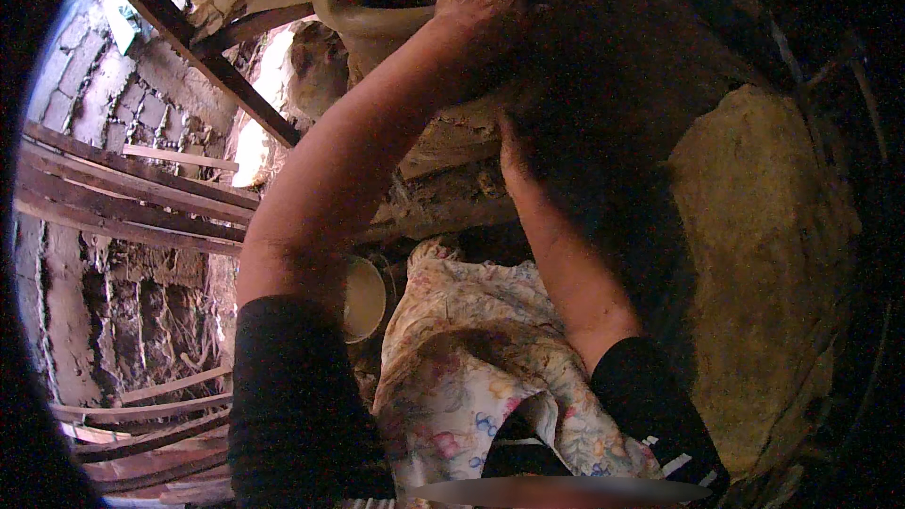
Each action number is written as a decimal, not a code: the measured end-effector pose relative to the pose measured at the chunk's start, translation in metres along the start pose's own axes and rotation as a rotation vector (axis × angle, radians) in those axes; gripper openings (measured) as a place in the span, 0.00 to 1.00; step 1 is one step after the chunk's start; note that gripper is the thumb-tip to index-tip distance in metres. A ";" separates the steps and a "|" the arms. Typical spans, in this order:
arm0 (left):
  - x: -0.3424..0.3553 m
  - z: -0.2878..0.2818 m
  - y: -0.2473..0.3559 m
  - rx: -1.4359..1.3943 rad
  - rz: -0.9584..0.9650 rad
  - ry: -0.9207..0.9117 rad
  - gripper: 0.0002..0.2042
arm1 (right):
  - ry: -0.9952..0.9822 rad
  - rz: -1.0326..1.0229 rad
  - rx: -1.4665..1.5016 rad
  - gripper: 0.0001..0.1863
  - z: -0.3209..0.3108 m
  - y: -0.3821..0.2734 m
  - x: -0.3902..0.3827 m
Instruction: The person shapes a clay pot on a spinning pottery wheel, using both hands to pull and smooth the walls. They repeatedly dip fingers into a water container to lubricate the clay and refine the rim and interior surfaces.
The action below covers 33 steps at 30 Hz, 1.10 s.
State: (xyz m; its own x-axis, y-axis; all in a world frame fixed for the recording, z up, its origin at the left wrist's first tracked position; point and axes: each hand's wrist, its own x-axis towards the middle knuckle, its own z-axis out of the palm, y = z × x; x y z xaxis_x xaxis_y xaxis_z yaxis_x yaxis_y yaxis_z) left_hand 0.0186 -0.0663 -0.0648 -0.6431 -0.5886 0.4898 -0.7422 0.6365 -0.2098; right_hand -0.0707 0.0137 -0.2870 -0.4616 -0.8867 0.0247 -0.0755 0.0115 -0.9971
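My left hand point(476, 2) is at the top, against the curved rim of a pale clay-coloured vessel point(375, 11) with a dark opening. Its fingers are bent, and what they hold is unclear. My right hand point(509, 137) is lower and slightly right, beside a rough earthen surface point(443, 146) under the vessel, its fingers mostly lost in shadow. Below my hands are a stained floral cloth point(452, 349) over my front and a pale round bucket point(363, 300) beside my left forearm.
A dark beam point(207, 66) slants across the upper left. Wooden planks point(141, 193) run along a cracked block wall point(104, 66), with more slats point(151, 405) at lower left. A large tan sheet-like surface point(764, 273) stands at the right, beside deep shadow.
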 end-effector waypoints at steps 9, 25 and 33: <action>-0.003 0.000 0.005 -0.120 -0.314 0.038 0.16 | -0.192 -0.163 -0.108 0.40 0.012 0.001 -0.042; -0.067 -0.021 0.011 0.250 -0.297 0.227 0.32 | -0.137 0.229 0.234 0.41 -0.036 0.018 0.047; -0.080 -0.019 -0.046 -0.221 -0.246 0.132 0.19 | -0.136 0.223 0.232 0.41 -0.038 0.016 0.035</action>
State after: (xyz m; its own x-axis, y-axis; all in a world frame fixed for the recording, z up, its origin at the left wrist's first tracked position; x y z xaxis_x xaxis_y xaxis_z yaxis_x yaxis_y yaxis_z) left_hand 0.1072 -0.0389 -0.0780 -0.4099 -0.6771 0.6111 -0.8039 0.5847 0.1087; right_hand -0.1220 0.0008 -0.2998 -0.3213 -0.9277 -0.1899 0.2245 0.1202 -0.9670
